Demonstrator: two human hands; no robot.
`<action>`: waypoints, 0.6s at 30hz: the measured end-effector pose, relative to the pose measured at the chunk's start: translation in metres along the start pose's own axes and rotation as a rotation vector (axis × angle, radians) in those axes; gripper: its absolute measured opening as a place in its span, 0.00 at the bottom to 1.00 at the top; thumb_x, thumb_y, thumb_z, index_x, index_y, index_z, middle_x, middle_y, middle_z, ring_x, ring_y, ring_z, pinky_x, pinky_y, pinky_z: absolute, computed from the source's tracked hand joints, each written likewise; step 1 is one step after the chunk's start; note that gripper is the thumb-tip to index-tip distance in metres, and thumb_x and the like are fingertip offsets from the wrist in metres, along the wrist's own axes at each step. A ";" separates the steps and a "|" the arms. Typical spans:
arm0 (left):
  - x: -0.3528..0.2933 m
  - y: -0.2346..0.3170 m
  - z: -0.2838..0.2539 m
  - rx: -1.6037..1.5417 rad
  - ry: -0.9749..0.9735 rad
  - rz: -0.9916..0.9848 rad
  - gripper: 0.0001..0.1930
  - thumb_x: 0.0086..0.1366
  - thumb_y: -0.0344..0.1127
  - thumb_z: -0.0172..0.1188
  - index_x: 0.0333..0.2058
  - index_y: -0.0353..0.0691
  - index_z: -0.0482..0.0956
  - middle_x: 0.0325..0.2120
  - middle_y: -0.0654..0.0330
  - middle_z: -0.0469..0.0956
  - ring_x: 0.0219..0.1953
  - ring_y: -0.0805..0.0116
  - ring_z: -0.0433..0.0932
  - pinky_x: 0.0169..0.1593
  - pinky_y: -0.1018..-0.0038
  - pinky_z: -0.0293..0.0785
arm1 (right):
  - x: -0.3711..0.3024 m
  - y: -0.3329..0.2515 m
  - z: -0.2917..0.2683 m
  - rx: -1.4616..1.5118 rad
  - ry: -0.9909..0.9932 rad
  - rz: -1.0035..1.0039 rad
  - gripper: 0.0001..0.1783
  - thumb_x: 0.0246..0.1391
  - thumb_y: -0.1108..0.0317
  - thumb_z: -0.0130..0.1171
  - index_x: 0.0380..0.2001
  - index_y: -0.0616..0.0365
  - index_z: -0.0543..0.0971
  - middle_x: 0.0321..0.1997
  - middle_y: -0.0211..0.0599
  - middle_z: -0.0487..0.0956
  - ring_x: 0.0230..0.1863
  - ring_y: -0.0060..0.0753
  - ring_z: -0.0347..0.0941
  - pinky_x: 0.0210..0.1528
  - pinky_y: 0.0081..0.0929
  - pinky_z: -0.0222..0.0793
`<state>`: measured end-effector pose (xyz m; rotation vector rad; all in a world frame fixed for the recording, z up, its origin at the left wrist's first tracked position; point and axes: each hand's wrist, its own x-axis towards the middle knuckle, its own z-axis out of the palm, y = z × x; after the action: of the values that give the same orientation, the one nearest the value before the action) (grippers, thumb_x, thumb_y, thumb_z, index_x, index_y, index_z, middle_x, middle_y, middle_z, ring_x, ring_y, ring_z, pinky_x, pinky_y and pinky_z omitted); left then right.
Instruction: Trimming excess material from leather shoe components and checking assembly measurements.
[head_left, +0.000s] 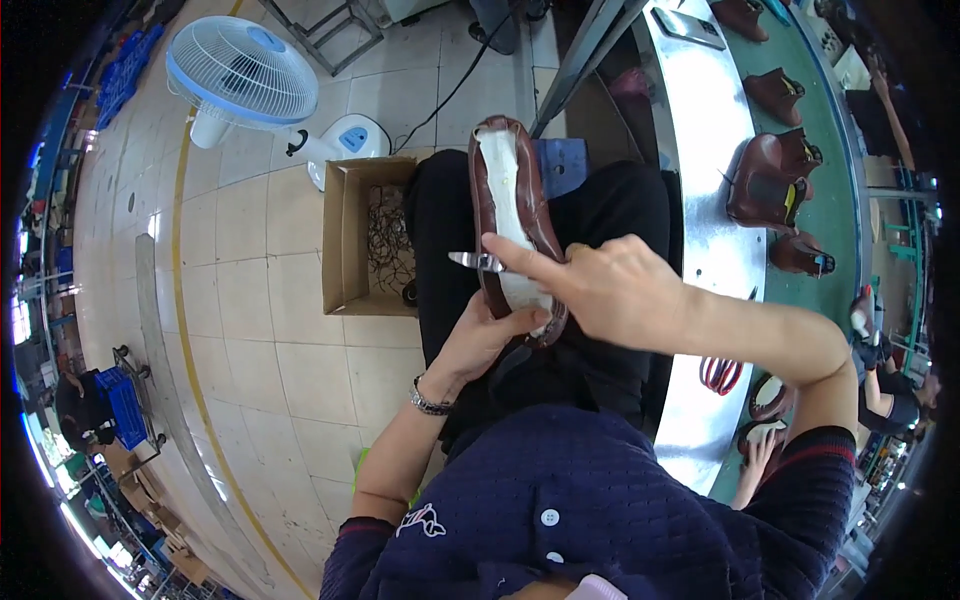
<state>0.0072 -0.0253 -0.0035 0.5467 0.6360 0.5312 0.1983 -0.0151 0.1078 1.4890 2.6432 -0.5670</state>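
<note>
A brown leather shoe upper (487, 190), pulled over a form with its whitish underside facing up, rests over my lap with the toe end pointing away. My left hand (473, 345) grips its near end, the thumb lying across the underside. Over the shoe's near half comes my right hand (625, 295), fingers curled and index finger stretched across the white underside. Beneath that index finger, a short shiny metal tool (476, 262) sticks out past the shoe's left edge. My right hand appears to hold it; the handle is hidden and its exact kind cannot be made out.
An open cardboard box (345, 240) with a dark stringy tangle stands left of my knee. A white-blue fan (243, 75) is behind it. On my right runs a metal bench edge (705, 180) with a phone (690, 28), beside a green conveyor (815, 300) carrying several brown shoes. Another person's hand (765, 450) reaches in there.
</note>
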 end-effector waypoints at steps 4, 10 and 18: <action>-0.005 -0.015 -0.028 -0.020 -0.045 -0.051 0.17 0.63 0.27 0.62 0.50 0.34 0.73 0.48 0.59 0.76 0.50 0.71 0.75 0.55 0.71 0.72 | -0.008 -0.025 -0.012 0.022 -0.029 -0.093 0.45 0.50 0.72 0.54 0.71 0.42 0.50 0.19 0.43 0.74 0.14 0.33 0.73 0.14 0.28 0.69; -0.004 0.011 -0.010 0.147 -0.048 -0.093 0.16 0.62 0.28 0.64 0.49 0.36 0.75 0.41 0.60 0.79 0.43 0.70 0.78 0.52 0.71 0.75 | -0.013 -0.011 0.000 -0.039 -0.044 -0.057 0.46 0.51 0.67 0.57 0.71 0.39 0.50 0.20 0.43 0.75 0.15 0.32 0.74 0.13 0.24 0.65; 0.020 0.028 -0.019 0.104 -0.032 0.001 0.34 0.60 0.27 0.65 0.62 0.43 0.60 0.51 0.60 0.73 0.53 0.68 0.73 0.56 0.69 0.71 | 0.006 0.013 -0.012 0.027 -0.007 0.040 0.41 0.54 0.66 0.58 0.69 0.41 0.53 0.22 0.41 0.78 0.19 0.38 0.78 0.19 0.31 0.72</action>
<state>0.0001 0.0127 -0.0068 0.6524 0.6352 0.4908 0.2076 0.0006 0.1135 1.5405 2.6046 -0.6062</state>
